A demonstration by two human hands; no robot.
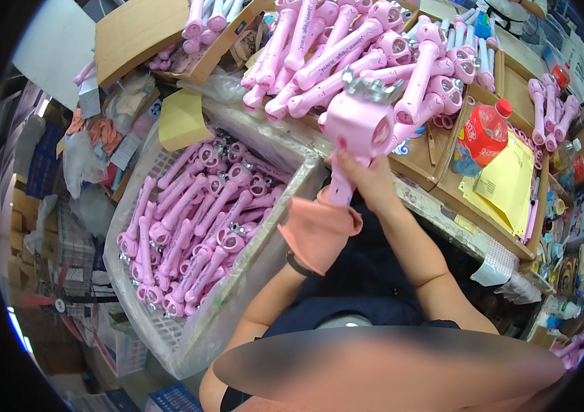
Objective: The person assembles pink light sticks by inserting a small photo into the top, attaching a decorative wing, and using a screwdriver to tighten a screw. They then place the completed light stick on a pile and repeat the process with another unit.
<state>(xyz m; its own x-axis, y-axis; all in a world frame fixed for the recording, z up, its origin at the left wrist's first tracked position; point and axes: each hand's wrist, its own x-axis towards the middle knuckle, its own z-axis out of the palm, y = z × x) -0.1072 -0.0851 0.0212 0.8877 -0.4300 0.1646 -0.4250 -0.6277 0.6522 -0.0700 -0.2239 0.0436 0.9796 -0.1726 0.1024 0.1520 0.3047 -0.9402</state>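
Observation:
A pink toy wand (357, 123) with a silver crown stands upright in front of me. My right hand (372, 182) is closed round it just below its big ring-shaped head, thumb against the neck. Lower down, a peach-coloured cloth (316, 233) wraps the handle. My left hand (296, 269) grips the handle through that cloth, which hides its fingers; a dark band circles the wrist. To the left, a plastic-lined white crate (305, 173) holds many similar pink wands (199, 226). More pink wands (333, 58) lie heaped on the bench beyond my hands.
Right of my hands, a cardboard tray (436, 172) holds a red-labelled bottle (482, 137) and yellow paper sheets (505, 182). Further pink wands (551, 110) lie beyond it. An open cardboard box (141, 38) stands at the back left. A yellow paper (183, 118) hangs over the crate's far corner.

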